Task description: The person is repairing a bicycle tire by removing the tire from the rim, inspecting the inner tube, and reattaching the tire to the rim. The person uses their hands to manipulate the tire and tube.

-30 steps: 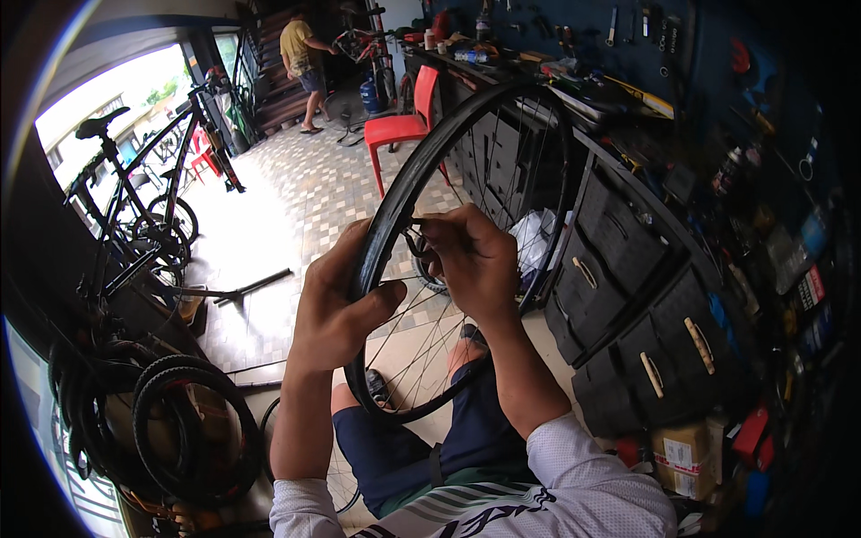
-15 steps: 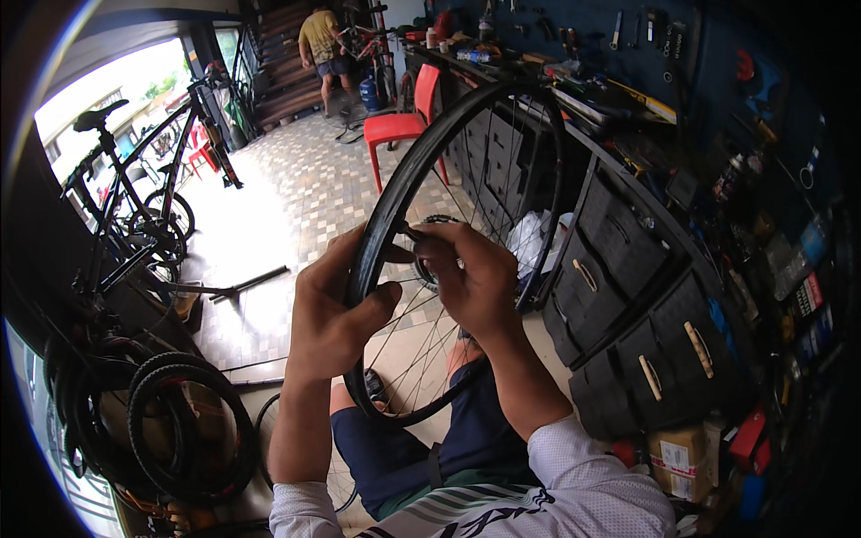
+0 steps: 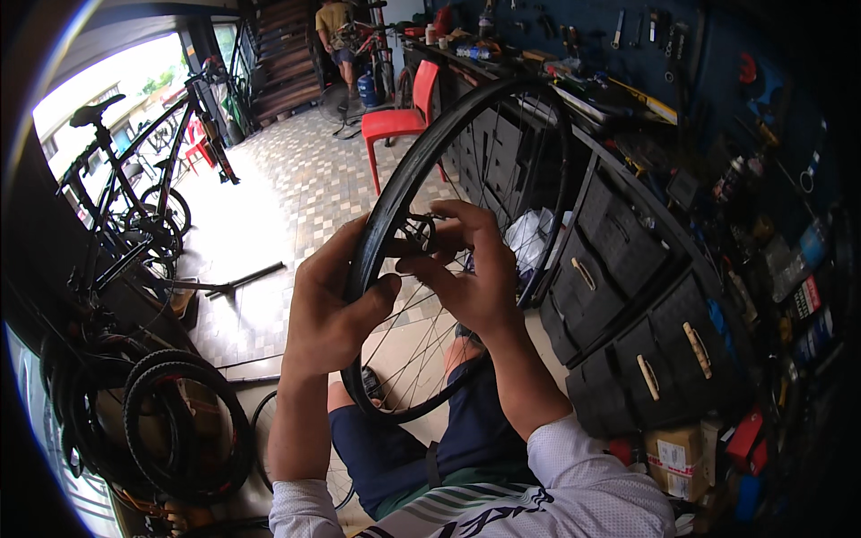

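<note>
A black bicycle wheel stands tilted in front of me above my lap, its thin spokes running toward the hub. My left hand is wrapped around the near left part of its rim, thumb on the inner side. Inside the wheel is my right hand, fingers bent and the thumb apart from the forefinger. The hub shows through the gap between them, and I see nothing held there. Some right fingertips are hidden behind the hand.
Several tyres hang at the lower left, near a dark bicycle. A red chair stands ahead. Black drawers and a cluttered workbench line the right. Another person stands far back.
My right thumb and forefinger have parted from their closed pose by the rim, uncovering the hub. The left hand keeps its hold. The far person has shifted right.
</note>
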`<act>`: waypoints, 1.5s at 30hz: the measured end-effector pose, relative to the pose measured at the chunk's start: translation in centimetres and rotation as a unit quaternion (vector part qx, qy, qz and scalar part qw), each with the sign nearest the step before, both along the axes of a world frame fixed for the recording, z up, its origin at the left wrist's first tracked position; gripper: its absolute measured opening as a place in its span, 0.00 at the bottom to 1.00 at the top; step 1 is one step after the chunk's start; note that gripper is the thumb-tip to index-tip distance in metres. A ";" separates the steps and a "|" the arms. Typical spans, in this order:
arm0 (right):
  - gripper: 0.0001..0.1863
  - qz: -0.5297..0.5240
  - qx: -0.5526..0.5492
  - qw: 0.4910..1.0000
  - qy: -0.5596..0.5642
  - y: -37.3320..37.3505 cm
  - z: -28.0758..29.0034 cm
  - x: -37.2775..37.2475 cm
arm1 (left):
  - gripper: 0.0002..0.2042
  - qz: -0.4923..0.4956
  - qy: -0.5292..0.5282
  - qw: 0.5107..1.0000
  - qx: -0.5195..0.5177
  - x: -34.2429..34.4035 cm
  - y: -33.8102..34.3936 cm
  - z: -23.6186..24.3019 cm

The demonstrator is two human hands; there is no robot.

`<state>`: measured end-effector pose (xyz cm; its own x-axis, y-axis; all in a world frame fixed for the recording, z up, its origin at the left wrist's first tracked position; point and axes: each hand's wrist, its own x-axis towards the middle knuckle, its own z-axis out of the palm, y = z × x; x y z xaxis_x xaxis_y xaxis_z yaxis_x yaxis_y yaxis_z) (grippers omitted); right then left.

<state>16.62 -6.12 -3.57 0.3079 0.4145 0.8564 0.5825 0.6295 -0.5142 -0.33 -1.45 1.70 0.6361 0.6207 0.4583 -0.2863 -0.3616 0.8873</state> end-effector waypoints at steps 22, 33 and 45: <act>0.10 0.038 0.008 0.994 0.100 1.3 -0.3 0.3 | 0.29 0.047 0.038 0.997 0.055 0.1 0.7 0.1; 0.26 0.033 -0.017 0.999 0.039 0.8 -0.3 -0.3 | 0.26 0.034 0.012 0.999 -0.011 0.1 0.7 -0.1; 0.08 0.094 -0.022 0.979 0.182 1.9 0.2 0.0 | 0.27 0.049 0.028 0.992 0.110 0.3 1.1 -0.2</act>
